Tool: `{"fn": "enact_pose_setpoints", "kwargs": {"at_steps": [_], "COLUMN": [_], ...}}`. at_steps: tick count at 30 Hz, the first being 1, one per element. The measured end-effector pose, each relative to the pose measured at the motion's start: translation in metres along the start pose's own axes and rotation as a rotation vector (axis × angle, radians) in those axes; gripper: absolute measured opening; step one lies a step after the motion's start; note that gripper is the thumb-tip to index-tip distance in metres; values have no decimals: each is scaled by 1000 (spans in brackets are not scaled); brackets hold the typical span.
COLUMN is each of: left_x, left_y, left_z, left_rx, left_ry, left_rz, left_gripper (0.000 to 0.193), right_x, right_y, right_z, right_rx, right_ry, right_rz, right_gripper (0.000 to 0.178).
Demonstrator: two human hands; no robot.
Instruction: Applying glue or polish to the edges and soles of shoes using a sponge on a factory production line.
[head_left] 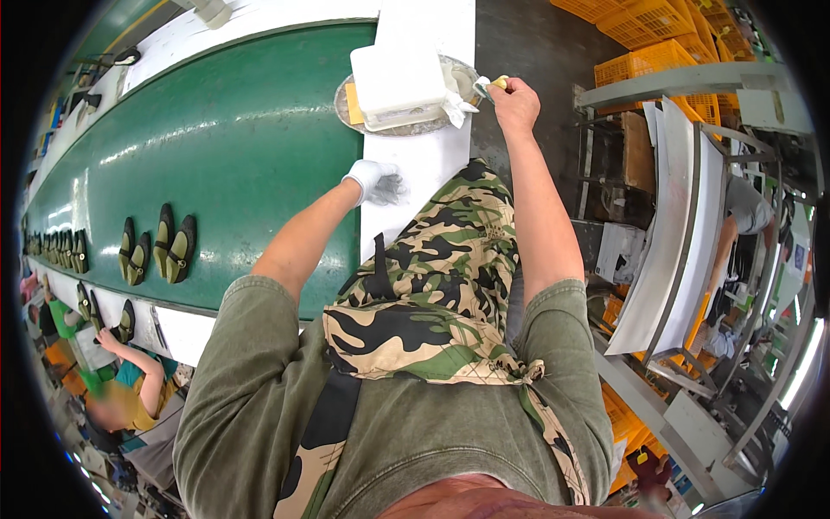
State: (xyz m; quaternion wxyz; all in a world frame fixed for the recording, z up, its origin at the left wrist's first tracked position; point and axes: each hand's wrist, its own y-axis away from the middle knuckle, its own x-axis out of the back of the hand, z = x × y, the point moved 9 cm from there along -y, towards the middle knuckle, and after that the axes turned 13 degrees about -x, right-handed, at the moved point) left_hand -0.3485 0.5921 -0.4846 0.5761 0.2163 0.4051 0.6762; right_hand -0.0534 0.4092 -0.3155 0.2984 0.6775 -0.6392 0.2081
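Observation:
My right hand (516, 105) is bare and raised over the right edge of the white work ledge. Its fingers pinch a small brush-like tool with a yellowish grip and a pale end (493, 85); its exact kind is unclear. Just left of it, a white rectangular plastic tub (400, 86) sits on a round, stained metal tray (413, 130). Crumpled white material (458, 108) hangs at the tub's right corner, and a yellow pad (354, 104) lies at its left. My left hand (379, 182), in a white glove with greyish fingers, hovers over the ledge with fingers loosely apart, holding nothing visible.
A green conveyor belt (251, 147) runs along my left, carrying pairs of dark-and-olive shoes (175, 245). Another person (143, 381) reaches toward shoes at lower left. At right stand a metal rack with white boards (679, 225) and stacked orange crates (644, 73).

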Motion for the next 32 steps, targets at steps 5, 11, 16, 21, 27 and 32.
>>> {"fn": "enact_pose_setpoints", "kwargs": {"at_steps": [5, 11, 16, 21, 27, 32], "left_x": [2, 2, 2, 1, 3, 4], "left_y": [2, 4, 5, 7, 4, 2], "left_z": [0, 3, 5, 7, 3, 2], "left_rx": [-8, -20, -22, -27, -36, -39], "left_ry": [3, -30, -42, -30, -37, -29], "left_rz": [15, 13, 26, 24, 14, 18], "left_gripper": [30, 33, 30, 29, 31, 33], "right_x": [-33, -53, -61, -66, -71, -70], "right_y": [-13, -11, -10, -10, -12, -22], "right_z": [-18, -31, -35, -42, -48, -43], "right_rx": [54, 172, 212, 238, 168, -4], "right_ry": [187, 319, 403, 500, 576, 552], "right_rz": [-5, -15, -53, -92, -165, -274], "right_gripper": [23, 19, 17, 17, 18, 22]}}
